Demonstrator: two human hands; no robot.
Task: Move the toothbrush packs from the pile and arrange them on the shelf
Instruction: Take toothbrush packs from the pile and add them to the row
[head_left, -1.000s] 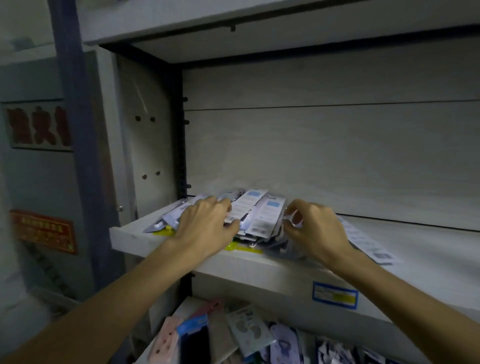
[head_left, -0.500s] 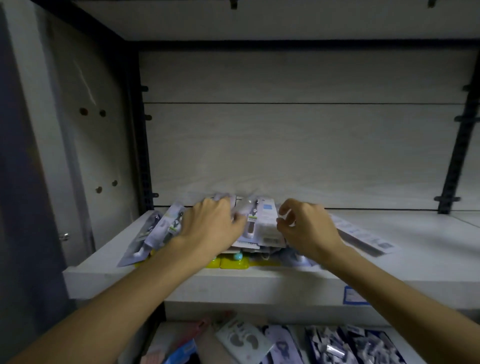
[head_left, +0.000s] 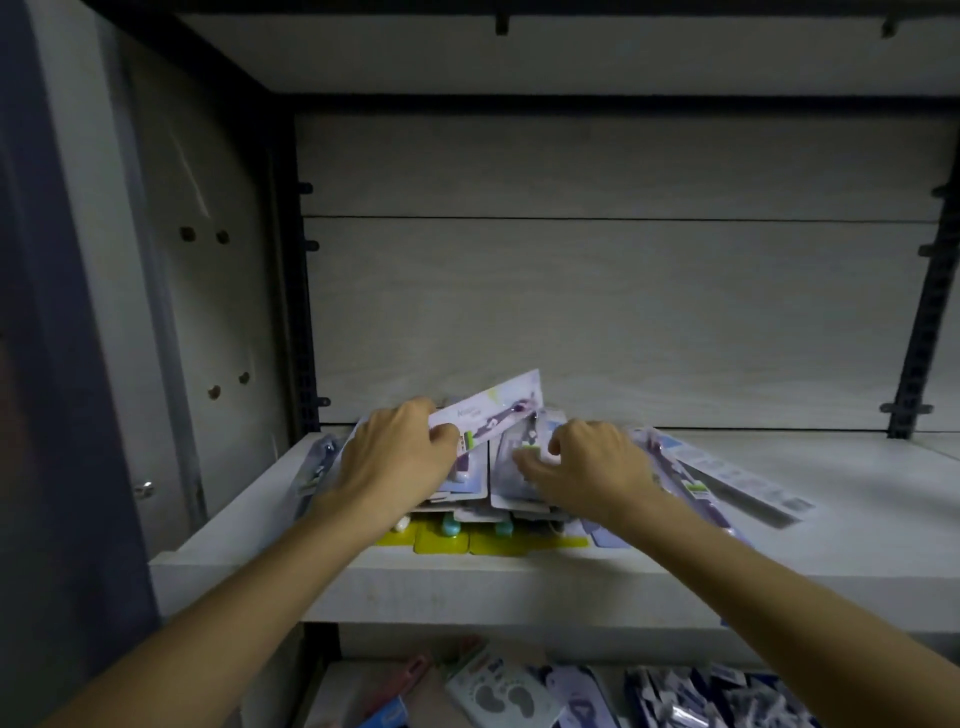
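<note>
A heap of toothbrush packs (head_left: 467, 514) lies on the white shelf (head_left: 363, 577), left of its middle, with yellow-backed packs at the bottom. My left hand (head_left: 395, 457) pinches one purple toothbrush pack (head_left: 493, 410) and holds it tilted up above the heap. My right hand (head_left: 587, 467) rests on the right side of the heap with its fingers curled onto a pack (head_left: 514, 467) there. Two more packs (head_left: 727, 478) lie flat on the shelf to the right of the heap.
The shelf's right half (head_left: 857, 519) is bare white board. A dark upright post (head_left: 306, 291) stands at the back left and another (head_left: 919, 322) at the back right. Below, a lower shelf holds mixed packaged goods (head_left: 519, 691).
My left hand has lifted one purple pack off the heap and tilted it up. My right hand has spread over the heap's right side. The camera moved closer and to the right.
</note>
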